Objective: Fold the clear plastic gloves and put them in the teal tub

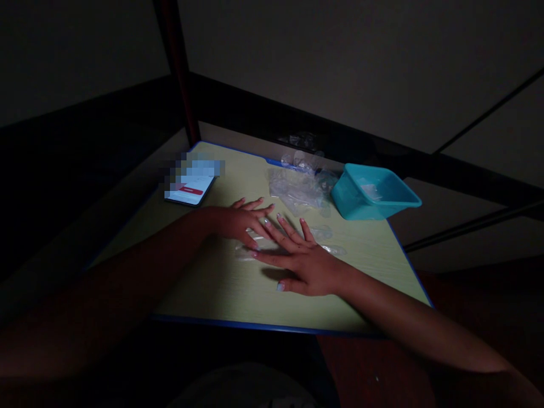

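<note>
My left hand [242, 221] reaches over the middle of the small table, palm down with its fingers spread. Beside it, my right hand [310, 263] is also palm down and open, its fingertips close to those of the left. Under both hands lies a clear plastic piece [244, 251], flat on the tabletop; it looks like a thin bag or wrapper, and the hands hide much of it. One shiny end of clear plastic [335, 249] shows past my right hand. Neither hand grips anything.
A pile of clear plastic bags [293, 187] lies at the table's back edge. To its right stands a turquoise plastic basket [357, 198] with something pale inside. A lit smartphone [191, 190] rests at the left. The table [238, 303] has a blue edge; dark walls stand behind.
</note>
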`<state>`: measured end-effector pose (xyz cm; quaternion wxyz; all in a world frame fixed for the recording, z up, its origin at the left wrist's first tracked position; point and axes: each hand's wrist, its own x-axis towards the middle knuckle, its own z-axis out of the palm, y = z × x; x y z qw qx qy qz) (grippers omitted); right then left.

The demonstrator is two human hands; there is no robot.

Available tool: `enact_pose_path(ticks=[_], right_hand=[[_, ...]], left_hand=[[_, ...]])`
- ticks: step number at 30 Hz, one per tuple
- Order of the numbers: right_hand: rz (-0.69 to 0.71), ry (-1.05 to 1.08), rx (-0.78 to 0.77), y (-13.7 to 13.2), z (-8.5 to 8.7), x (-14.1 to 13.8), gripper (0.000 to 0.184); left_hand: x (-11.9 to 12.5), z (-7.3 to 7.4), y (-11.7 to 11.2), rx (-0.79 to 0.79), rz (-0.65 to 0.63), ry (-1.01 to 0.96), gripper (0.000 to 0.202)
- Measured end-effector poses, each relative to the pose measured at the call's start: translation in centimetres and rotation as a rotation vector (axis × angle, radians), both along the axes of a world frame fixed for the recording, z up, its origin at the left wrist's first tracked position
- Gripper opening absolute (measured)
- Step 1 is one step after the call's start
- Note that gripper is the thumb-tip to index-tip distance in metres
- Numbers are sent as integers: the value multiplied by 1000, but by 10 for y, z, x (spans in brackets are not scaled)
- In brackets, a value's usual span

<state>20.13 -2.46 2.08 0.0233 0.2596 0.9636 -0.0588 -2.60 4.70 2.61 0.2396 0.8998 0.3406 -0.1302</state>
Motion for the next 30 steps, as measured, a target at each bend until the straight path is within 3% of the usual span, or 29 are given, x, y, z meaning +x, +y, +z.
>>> enact_pose_path(ticks=[8,18,23,30], right_hand=[[-7,-5,-40,1,-11,10,65],[-14,25,-41,1,-11,7,64],[-13,25,-34,0,-11,8,63],[-13,15,16,-1,-10,7,63]], left_hand=[[-3,-5,2,-12,-5,-34,45],[-4,-6,3,-35,-1,-24,42],[-4,-6,5,-10,-21,-17,63],[-6,-7,8,-5,-59,-9,74]])
